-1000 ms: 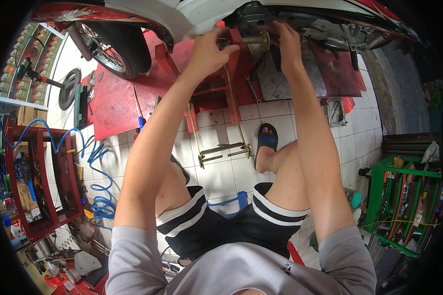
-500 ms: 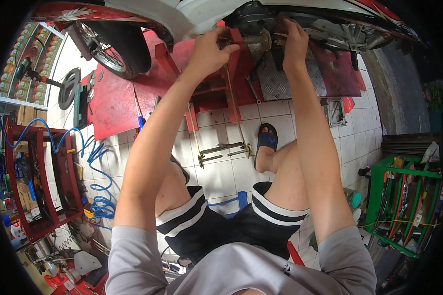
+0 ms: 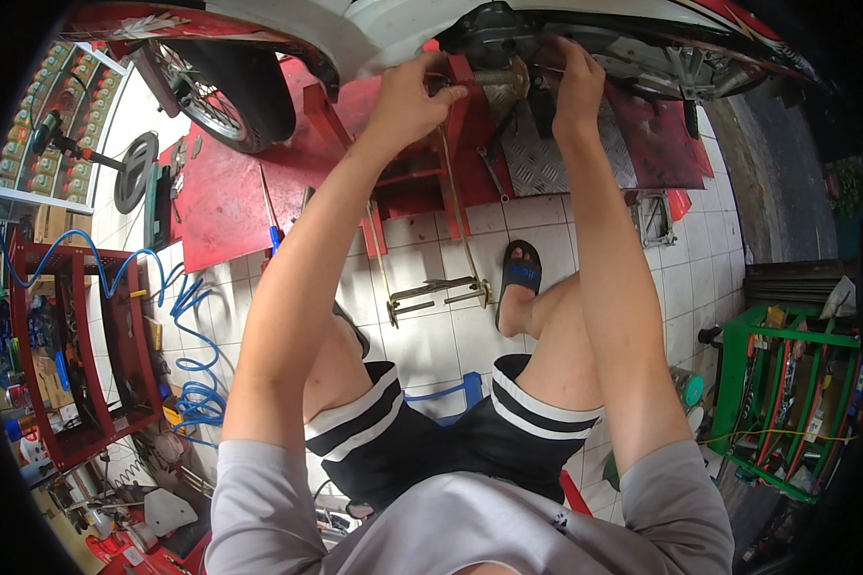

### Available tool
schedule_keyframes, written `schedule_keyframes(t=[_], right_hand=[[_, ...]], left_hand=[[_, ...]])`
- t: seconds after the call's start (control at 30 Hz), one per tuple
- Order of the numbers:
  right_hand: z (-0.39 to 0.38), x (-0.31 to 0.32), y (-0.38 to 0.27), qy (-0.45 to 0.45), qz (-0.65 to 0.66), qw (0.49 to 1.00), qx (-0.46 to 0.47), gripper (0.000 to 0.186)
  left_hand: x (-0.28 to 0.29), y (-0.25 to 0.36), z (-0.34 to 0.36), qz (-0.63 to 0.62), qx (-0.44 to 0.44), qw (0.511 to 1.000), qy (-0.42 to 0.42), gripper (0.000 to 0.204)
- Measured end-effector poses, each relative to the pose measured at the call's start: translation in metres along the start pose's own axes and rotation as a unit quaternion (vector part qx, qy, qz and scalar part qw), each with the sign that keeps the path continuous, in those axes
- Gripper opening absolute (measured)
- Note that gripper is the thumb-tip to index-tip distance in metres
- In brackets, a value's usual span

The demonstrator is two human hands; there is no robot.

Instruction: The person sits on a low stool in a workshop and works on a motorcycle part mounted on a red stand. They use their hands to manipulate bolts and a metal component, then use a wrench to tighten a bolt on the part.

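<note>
A motorbike with pale and red body panels spans the top of the view, its dark engine [image 3: 492, 36] between my hands. My left hand [image 3: 412, 101] is bent round beside a red stand post [image 3: 457, 120]. Its thumb lies against the post, while what the fingers close on is hidden. A short metal tube [image 3: 497, 79] runs from near that post toward the engine's underside. My right hand [image 3: 577, 84] is raised at the engine's right side, its fingers bent and close together. Whatever they hold is too small and dark to name.
Under the bike lies a red lift platform [image 3: 225, 206] with a metal tread plate [image 3: 571, 163]. A brass-coloured rod frame [image 3: 439, 297] reaches down over the tiles. At left stand a red tool rack [image 3: 115, 335] and a coiled blue hose [image 3: 197, 383]; a green rack [image 3: 738, 383] is at right.
My right hand has turned slightly at the wrist and shifted a little to the right. My left hand stays where it was beside the post.
</note>
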State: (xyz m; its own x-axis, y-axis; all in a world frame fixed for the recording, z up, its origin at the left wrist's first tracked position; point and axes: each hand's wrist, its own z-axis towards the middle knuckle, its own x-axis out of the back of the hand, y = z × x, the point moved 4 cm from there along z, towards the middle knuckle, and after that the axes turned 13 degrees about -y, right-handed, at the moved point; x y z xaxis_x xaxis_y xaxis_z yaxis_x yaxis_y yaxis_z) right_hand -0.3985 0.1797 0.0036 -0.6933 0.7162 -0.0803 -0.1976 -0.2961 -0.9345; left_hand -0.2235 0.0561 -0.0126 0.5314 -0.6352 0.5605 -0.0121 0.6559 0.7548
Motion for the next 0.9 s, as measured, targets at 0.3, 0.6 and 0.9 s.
schedule_keyframes(t=[0.3, 0.6, 0.9], right_hand=[[0.003, 0.017, 0.004, 0.033, 0.060, 0.994, -0.089, 0.029], [0.000, -0.017, 0.018, -0.104, 0.022, 0.965, -0.240, 0.036], [-0.004, 0.000, 0.023, -0.120, 0.012, 0.943, -0.309, 0.040]], left_hand=[[0.002, 0.015, 0.000, 0.125, -0.042, 0.991, 0.016, 0.043], [-0.013, 0.033, 0.068, 0.295, 0.110, 0.897, -0.311, 0.030], [-0.016, 0.036, 0.106, 0.362, 0.090, 0.847, -0.379, 0.041]])
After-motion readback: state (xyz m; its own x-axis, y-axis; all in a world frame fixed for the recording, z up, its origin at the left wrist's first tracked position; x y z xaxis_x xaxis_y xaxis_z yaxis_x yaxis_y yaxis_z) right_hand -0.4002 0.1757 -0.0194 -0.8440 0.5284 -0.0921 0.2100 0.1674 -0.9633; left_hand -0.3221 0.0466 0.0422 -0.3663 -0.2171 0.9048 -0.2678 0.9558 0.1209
